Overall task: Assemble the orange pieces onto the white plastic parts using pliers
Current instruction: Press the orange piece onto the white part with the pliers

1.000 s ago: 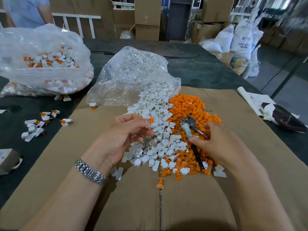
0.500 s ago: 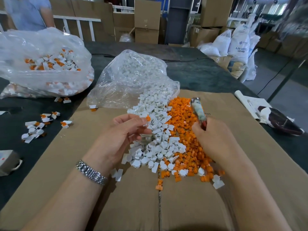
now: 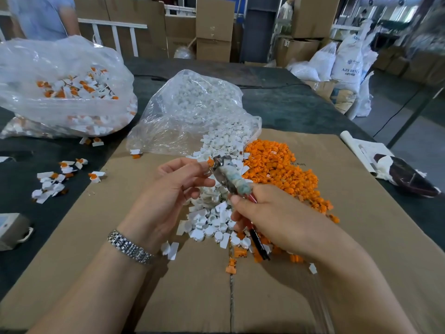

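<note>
Pliers (image 3: pixel 231 179) have swung onto the orange piece (image 3: pixel 211 162) the left hand (image 3: pixel 168 191) pinches.

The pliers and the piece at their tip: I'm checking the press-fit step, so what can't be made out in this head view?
- Pliers: the grip is covered by the right hand, and the head is too blurred to tell if it is closed on the orange piece.
- White part: mostly hidden by the left hand fingers.
- Seating of orange in white: too small to tell.
</note>
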